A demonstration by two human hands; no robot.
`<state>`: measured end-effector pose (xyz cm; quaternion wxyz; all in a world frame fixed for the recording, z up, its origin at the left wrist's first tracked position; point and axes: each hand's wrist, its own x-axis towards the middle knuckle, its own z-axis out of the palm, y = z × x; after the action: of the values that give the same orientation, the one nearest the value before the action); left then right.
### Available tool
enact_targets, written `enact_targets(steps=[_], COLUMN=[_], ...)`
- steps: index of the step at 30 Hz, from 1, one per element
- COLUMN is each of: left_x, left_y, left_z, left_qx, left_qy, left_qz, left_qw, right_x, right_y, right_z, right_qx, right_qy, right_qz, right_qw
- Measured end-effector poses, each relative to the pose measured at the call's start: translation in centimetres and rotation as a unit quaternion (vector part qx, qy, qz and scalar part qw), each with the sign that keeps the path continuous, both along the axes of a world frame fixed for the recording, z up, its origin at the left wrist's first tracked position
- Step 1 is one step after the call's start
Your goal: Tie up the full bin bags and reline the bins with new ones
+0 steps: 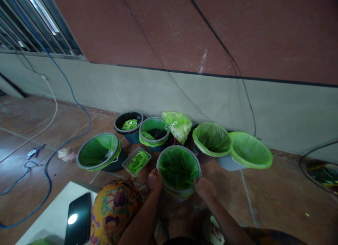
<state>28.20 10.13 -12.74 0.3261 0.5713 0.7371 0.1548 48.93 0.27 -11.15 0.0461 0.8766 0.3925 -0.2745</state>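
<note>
In front of me stands a round bin, its grey rim point(162, 151) showing and a green plastic bag point(179, 169) lining it. My left hand point(155, 181) is closed at the left side of the bin, on the edge of the bag folded over the rim. At the right side my right hand point(205, 188) is closed on the same bag's edge. Bag folds hang down outside the bin between both hands. My fingertips are partly hidden. Just left of my left hand lies a clear tray point(128, 163) with folded green plastic in it.
Other lined bins stand around: a left bin point(97, 153), a back bin point(129, 130), a middle bin point(154, 143) and two right bins point(212, 141) point(249, 150). A tied green bag point(178, 125) leans by the wall. A phone point(77, 218) lies at lower left; a blue cable point(70, 141) crosses the floor.
</note>
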Motion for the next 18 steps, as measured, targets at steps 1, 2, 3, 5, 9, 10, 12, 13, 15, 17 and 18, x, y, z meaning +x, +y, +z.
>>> enact_targets(steps=[1,2,3,5,9,10,12,13,15,17,18], left_x=[0.0,0.0,0.1,0.1,0.1,0.1,0.2,0.2,0.2,0.2,0.2], left_y=[0.0,0.0,0.1,0.1,0.2,0.2,0.3,0.3,0.3,0.3,0.2], left_z=[0.0,0.0,0.0,0.0,0.0,-0.1,-0.1,-0.1,-0.2,-0.3,-0.4], left_qx=[0.0,0.001,0.003,0.002,0.006,0.009,0.012,0.011,0.009,0.012,0.015], left_qy=[0.003,0.006,0.007,0.006,-0.014,-0.017,-0.017,-0.015,-0.016,-0.021,-0.024], left_qz=[-0.002,-0.004,-0.006,-0.009,0.0,0.005,0.013,0.016,0.018,0.015,0.013], left_qw=[1.0,1.0,1.0,1.0,1.0,1.0,1.0,1.0,1.0,1.0,1.0], right_x=[-0.1,-0.2,-0.2,-0.2,-0.1,0.0,0.3,0.4,0.6,0.5,0.4], right_y=[0.0,0.0,-0.1,-0.1,-0.1,-0.1,-0.1,-0.1,-0.1,-0.1,-0.2], right_z=[0.0,0.0,0.0,-0.2,-0.9,-1.2,-1.8,-2.2,-3.1,-4.1,-4.6], right_qx=[-0.007,-0.01,-0.012,-0.016,-0.001,0.002,0.002,0.004,0.021,0.037,0.038], right_qy=[0.002,0.004,0.005,0.003,0.001,0.004,0.011,0.02,0.065,0.126,0.152], right_qz=[0.004,0.007,0.007,0.003,0.022,0.024,0.019,0.014,-0.032,-0.11,-0.148], right_qw=[1.0,1.0,1.0,1.0,1.0,1.0,1.0,1.0,0.997,0.985,0.976])
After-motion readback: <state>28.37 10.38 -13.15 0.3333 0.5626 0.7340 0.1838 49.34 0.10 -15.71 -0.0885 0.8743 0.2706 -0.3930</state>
